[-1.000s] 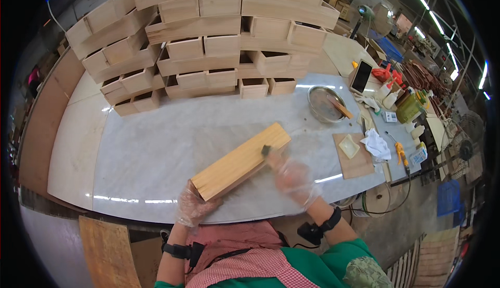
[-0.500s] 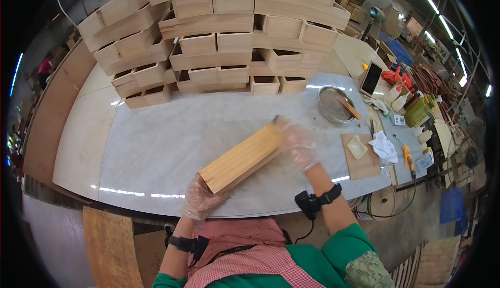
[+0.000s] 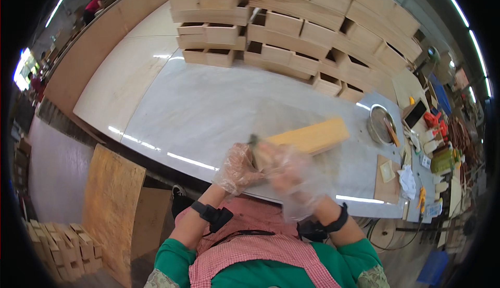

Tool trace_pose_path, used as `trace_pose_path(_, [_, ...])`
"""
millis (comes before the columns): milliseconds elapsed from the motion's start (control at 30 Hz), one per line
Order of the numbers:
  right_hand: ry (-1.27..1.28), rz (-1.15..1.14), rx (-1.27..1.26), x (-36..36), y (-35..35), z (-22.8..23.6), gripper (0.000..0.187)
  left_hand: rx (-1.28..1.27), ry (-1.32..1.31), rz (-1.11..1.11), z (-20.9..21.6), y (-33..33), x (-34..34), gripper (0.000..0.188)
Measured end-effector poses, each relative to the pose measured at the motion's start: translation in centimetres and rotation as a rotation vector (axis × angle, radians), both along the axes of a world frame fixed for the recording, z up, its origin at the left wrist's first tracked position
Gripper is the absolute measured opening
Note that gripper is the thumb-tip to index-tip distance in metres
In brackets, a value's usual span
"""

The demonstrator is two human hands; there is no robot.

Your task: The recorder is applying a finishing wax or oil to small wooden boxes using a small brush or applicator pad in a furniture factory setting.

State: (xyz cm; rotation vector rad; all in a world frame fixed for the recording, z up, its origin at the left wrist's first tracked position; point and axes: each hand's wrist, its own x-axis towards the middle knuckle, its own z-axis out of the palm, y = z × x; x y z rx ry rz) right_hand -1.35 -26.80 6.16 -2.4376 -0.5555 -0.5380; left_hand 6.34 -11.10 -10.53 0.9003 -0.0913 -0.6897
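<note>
A long, pale yellow wooden box-like piece (image 3: pixel 312 136) slants across the work surface in front of me, its far end pointing right. My left hand (image 3: pixel 238 169), in a clear plastic glove, is closed at the piece's near left end. My right hand (image 3: pixel 291 176), gloved the same way, is smeared by motion beside that end and hides part of it. Its fingers cannot be made out. A small dark thing (image 3: pixel 253 143) shows at the near end between the hands, too blurred to name.
Stacked wooden drawers (image 3: pixel 281 23) line the back of the grey table (image 3: pixel 192 105). To the right stand a round metal bowl (image 3: pixel 379 126), a board (image 3: pixel 383 186) with a small dish, a white cloth (image 3: pixel 407 181) and bottles. A wooden panel (image 3: pixel 109 204) leans at lower left.
My view has turned left. My right hand has moved from the piece's far end to its near end, close to my left hand. The piece now lies at a flatter slant.
</note>
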Motion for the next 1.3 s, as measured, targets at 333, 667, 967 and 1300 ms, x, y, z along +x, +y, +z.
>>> trace_pose_path(333, [-0.070, -0.221, -0.239, -1.4, -4.6, 10.1, 0.047, 0.570, -1.165, -0.022, 21.6, -1.4, 1.4, 0.086])
trace_pose_path(667, [0.125, -0.238, -0.587, -0.3, -6.1, 11.2, 0.042, 0.237, -0.994, 0.035, 15.1, -9.6, 3.2, 0.080])
trace_pose_path(967, [-0.020, -0.034, -0.022, 3.5, -12.6, 5.7, 0.021, 0.407, -1.210, 0.093, 14.5, -11.9, 5.1, 0.071])
trace_pose_path(1300, [-0.333, -0.294, -0.904, 2.4, -14.3, 10.1, 0.025, 0.488, -1.169, 0.016, 17.3, -12.4, 4.8, 0.072])
